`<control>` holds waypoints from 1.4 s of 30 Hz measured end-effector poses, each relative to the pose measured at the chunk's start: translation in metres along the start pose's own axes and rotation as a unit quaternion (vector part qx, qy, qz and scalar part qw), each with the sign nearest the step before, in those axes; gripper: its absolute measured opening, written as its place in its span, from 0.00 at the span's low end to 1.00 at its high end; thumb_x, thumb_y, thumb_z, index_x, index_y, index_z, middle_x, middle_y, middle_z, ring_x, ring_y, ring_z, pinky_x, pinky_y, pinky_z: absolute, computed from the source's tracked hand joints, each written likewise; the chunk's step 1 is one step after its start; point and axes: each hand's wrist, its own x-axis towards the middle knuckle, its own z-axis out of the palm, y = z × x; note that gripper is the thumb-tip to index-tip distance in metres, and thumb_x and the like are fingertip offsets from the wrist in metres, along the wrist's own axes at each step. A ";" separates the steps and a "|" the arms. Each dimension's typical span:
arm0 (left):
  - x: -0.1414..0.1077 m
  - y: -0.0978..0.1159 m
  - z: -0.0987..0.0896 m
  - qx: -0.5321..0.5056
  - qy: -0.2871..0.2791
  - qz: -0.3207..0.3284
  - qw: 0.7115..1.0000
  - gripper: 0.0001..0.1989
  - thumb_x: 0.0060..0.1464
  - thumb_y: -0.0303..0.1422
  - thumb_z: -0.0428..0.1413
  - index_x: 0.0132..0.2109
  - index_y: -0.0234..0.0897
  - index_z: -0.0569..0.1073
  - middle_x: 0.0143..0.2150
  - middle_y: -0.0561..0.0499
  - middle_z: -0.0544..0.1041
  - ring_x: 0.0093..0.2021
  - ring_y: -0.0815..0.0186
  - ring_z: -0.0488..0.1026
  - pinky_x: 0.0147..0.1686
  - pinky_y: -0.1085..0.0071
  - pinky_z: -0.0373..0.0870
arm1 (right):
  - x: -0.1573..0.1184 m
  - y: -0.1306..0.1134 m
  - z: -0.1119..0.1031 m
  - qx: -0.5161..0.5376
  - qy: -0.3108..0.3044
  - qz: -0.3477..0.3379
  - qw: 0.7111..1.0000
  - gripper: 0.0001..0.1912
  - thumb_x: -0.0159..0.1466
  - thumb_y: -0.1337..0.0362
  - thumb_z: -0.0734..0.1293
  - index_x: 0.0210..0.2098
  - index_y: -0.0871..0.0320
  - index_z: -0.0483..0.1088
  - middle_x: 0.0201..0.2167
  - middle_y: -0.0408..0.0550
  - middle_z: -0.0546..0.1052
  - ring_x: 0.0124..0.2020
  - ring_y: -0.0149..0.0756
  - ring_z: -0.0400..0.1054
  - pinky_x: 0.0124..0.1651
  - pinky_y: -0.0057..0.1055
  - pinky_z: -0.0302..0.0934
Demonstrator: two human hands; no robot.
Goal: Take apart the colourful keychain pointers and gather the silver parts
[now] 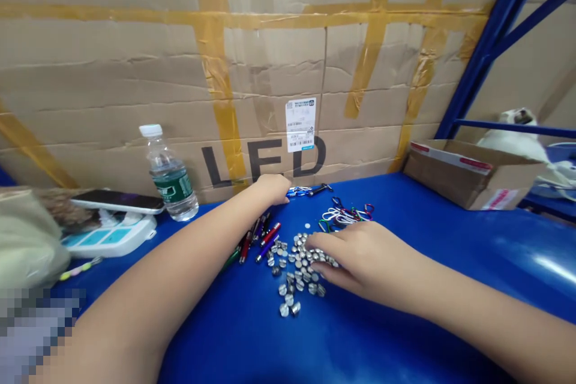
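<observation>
My left hand (272, 190) reaches to the far side of the table, beside several slim blue and black tubes (310, 191) with metal clips. Its fingers are mostly hidden behind the back of the hand, so what they hold does not show. My right hand (360, 252) rests over a pile of small silver button cells (302, 261), thumb and forefinger apart among them. Red, purple, green and dark metal tubes (258, 240) lie under and beside my left forearm. Just beyond my right hand is a heap of coloured carabiner clips (344, 215).
A water bottle (173, 177) stands at the back left, near a phone (117, 201) lying on a white power strip (112, 237). A large taped carton (270, 72) walls off the back. At the right sit a small open cardboard box (468, 177) and a blue rack post (486, 54).
</observation>
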 end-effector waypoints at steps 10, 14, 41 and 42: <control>0.020 -0.007 -0.008 -0.011 -0.026 0.070 0.997 0.13 0.50 0.35 0.52 0.42 0.36 0.76 0.43 0.41 0.78 0.39 0.55 0.75 0.32 0.66 0.68 | 0.020 0.055 0.028 0.174 0.098 0.177 0.964 0.10 0.64 0.62 0.60 0.43 0.57 0.68 0.35 0.48 0.76 0.36 0.35 0.70 0.37 0.30 0.60; -0.009 -0.012 -0.016 -0.070 0.072 0.042 0.994 0.13 0.52 0.37 0.51 0.42 0.39 0.74 0.42 0.45 0.78 0.40 0.58 0.74 0.34 0.68 0.68 | 0.026 0.075 0.044 0.197 0.156 0.176 0.952 0.21 0.61 0.62 0.64 0.52 0.61 0.64 0.50 0.57 0.70 0.51 0.43 0.65 0.52 0.39 0.60; -0.179 0.122 -0.004 -0.120 0.360 0.100 0.920 0.10 0.59 0.30 0.43 0.44 0.34 0.67 0.29 0.49 0.69 0.27 0.65 0.65 0.25 0.71 0.61 | -0.038 0.017 -0.017 0.629 -0.140 0.046 0.763 0.08 0.58 0.65 0.66 0.37 0.61 0.66 0.29 0.41 0.69 0.28 0.27 0.61 0.30 0.24 0.57; -0.182 0.118 0.000 -0.124 0.368 0.118 0.914 0.10 0.59 0.30 0.43 0.44 0.35 0.67 0.28 0.50 0.69 0.26 0.65 0.64 0.24 0.71 0.60 | -0.037 0.013 -0.020 0.638 -0.167 0.056 0.749 0.09 0.58 0.63 0.67 0.36 0.61 0.66 0.27 0.40 0.69 0.27 0.26 0.61 0.29 0.24 0.57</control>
